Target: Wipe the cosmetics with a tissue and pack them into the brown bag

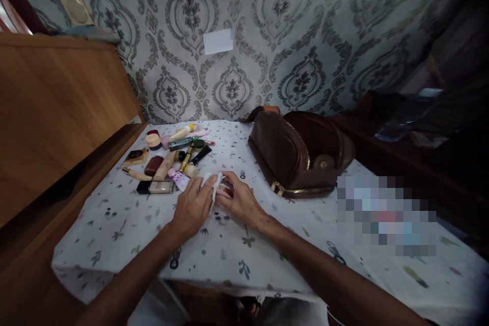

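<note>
My left hand is closed on a white cloth or tissue, pressing it against a small pinkish, reddish-brown cosmetic container. My right hand grips that container from the other side. Its exact kind is partly hidden by my fingers. Just left of my hands lies a white and purple squeeze tube. Beyond it are a gold tube, a black tube and a beige tube. A foundation bottle with a black cap lies nearest the table's left side.
A brown leather toiletry bag stands unzipped on the right of the patterned tablecloth. More cosmetics, among them a green bottle and a round jar, lie back left. A wooden cabinet borders the left; a clear bottle stands far right.
</note>
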`<action>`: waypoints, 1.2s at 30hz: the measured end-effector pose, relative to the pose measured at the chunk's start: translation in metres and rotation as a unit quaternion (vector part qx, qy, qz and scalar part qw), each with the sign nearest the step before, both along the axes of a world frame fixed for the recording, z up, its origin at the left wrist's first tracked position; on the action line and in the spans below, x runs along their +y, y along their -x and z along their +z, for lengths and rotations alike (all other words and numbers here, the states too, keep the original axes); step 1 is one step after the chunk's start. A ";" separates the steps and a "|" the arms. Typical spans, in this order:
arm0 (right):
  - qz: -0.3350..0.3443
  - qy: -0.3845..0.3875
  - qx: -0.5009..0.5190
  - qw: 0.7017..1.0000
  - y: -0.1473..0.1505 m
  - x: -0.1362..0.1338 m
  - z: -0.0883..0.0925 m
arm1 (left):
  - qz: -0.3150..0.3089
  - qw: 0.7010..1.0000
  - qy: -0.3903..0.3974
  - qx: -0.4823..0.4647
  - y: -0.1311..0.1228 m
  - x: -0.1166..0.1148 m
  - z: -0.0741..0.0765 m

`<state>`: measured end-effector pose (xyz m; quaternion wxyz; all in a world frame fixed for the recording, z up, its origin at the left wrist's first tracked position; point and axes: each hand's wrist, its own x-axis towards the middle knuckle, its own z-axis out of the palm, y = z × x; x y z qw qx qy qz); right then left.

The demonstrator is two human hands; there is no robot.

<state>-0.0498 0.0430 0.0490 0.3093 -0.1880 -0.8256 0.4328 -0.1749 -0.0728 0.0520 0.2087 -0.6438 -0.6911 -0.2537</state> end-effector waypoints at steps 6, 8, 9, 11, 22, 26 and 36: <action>-0.006 -0.033 -0.050 0.998 -0.009 0.011 0.000 | 0.010 1.000 0.008 0.011 0.003 0.003 -0.010; -0.008 -0.021 -0.051 0.998 -0.013 0.014 -0.001 | 0.023 0.999 0.020 0.012 0.005 0.003 -0.015; -0.008 -0.015 -0.048 0.999 -0.015 0.016 -0.002 | 0.027 0.999 0.031 0.012 0.005 0.003 -0.018; -0.008 -0.009 -0.042 0.999 -0.019 0.019 -0.003 | 0.029 0.998 0.061 0.016 0.005 0.002 -0.021; 0.079 0.068 0.005 0.995 -0.026 0.027 0.005 | -0.012 0.989 0.111 -0.096 0.007 0.004 -0.016; 0.061 0.099 0.032 0.993 -0.024 0.026 0.000 | -0.043 0.978 0.043 -0.198 0.017 0.010 -0.007; 0.028 -0.003 0.006 1.000 -0.028 0.026 0.006 | -0.079 0.995 -0.005 -0.065 -0.006 0.027 0.007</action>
